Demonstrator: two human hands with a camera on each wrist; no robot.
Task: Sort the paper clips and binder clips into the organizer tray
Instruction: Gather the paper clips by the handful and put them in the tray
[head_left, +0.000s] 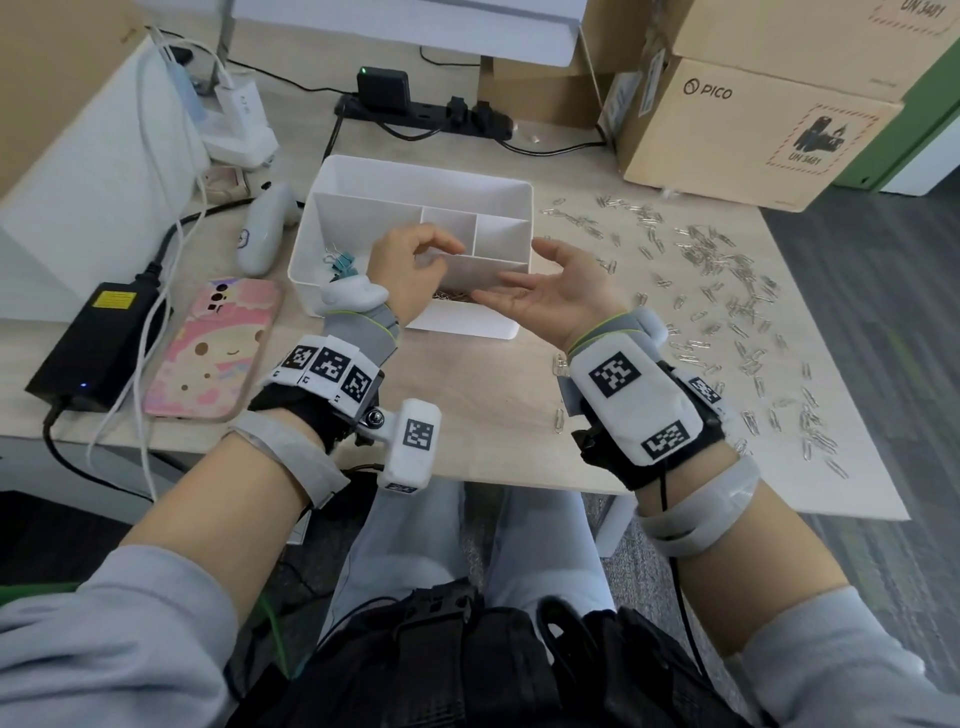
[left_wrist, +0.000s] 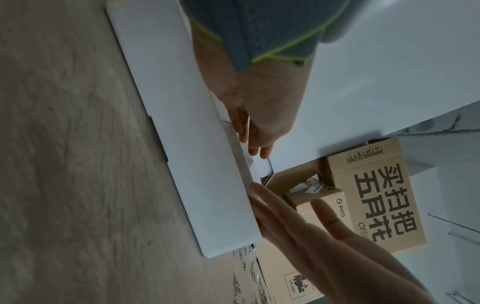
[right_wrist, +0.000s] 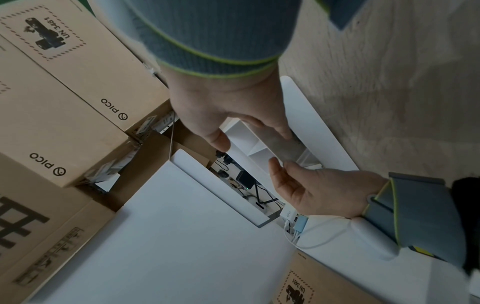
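Clearly most work remains: silver paper clips (head_left: 717, 291) lie scattered across the right of the frame. The white organizer tray (head_left: 332, 187) sits centre, holding teal binder clips (head_left: 340, 262) at left, some clips at front. Above it, right hand (head_left: 561, 291) lies flat, palm up; left hand (head_left: 410, 260) loosely curled, apparently empty.

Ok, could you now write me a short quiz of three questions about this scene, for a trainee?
1. True or false: the teal binder clips lie in the left compartment of the organizer tray.
2. On which side of the tray do most loose paper clips lie? A: its left. B: its right. C: behind it.
3. Fill in: the right hand is held over the tray with its palm turned ____.
Key: 1 true; 2 B; 3 up.
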